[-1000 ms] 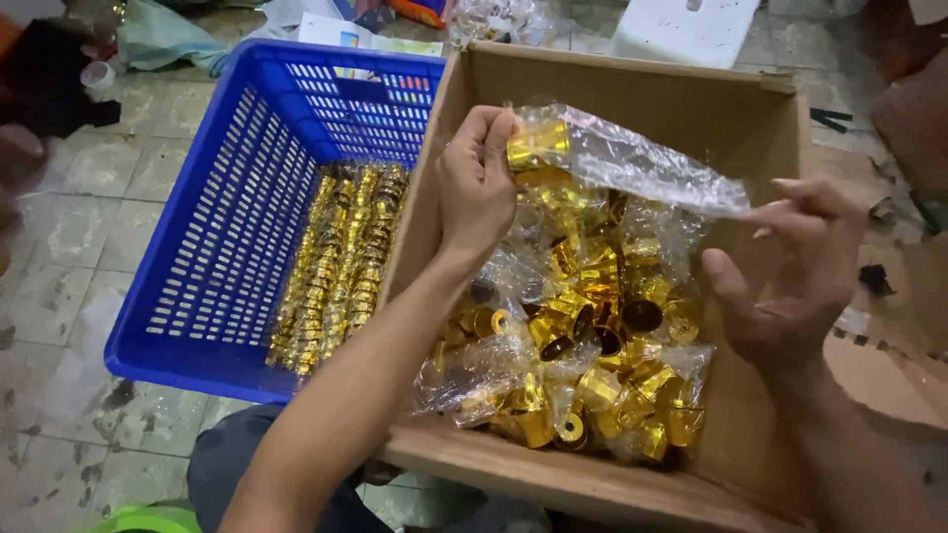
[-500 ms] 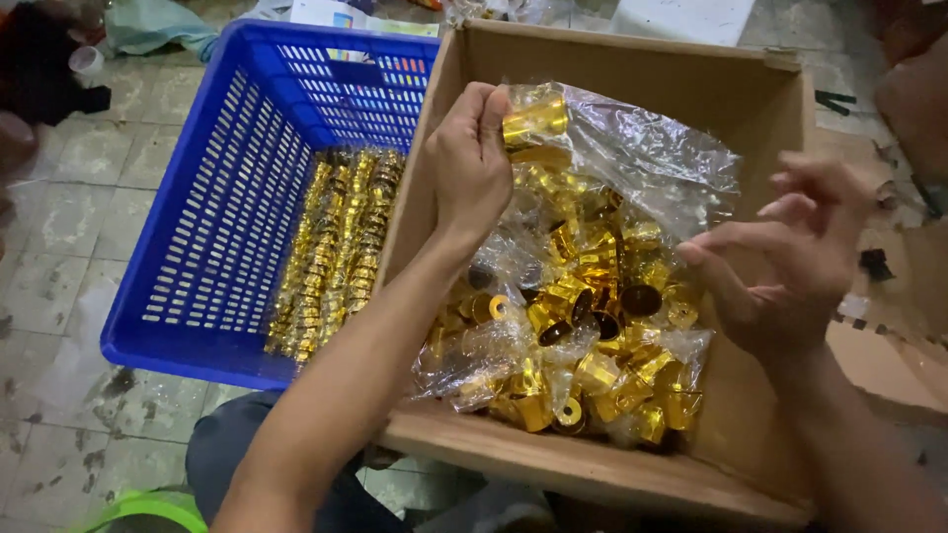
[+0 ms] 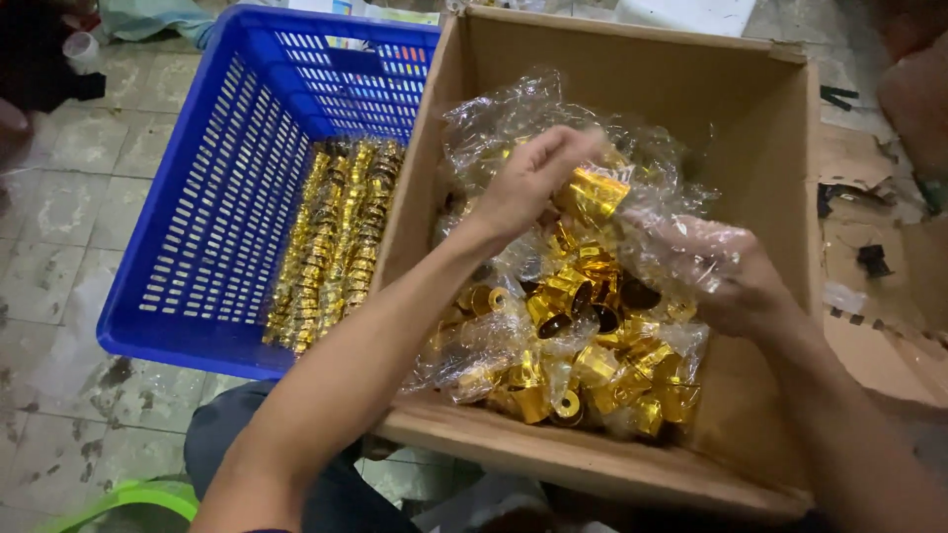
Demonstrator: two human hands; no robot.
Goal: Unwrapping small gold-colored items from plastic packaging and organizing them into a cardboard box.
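Head view: cardboard box point(image 3: 750, 148) fills centre and right of frame, packed with gold caps point(image 3: 583, 345) in clear plastic bags point(image 3: 513, 118). Left hand point(image 3: 533, 183) at frame centre, grip closed on a gold cap sleeve point(image 3: 592, 197) inside the plastic. Right hand point(image 3: 726, 276), just right of it, is wrapped in the clear film, fingers curled around it. Blue basket point(image 3: 207, 197) at upper left holds rows of gold caps point(image 3: 336, 237) on the tiled floor point(image 3: 59, 266).
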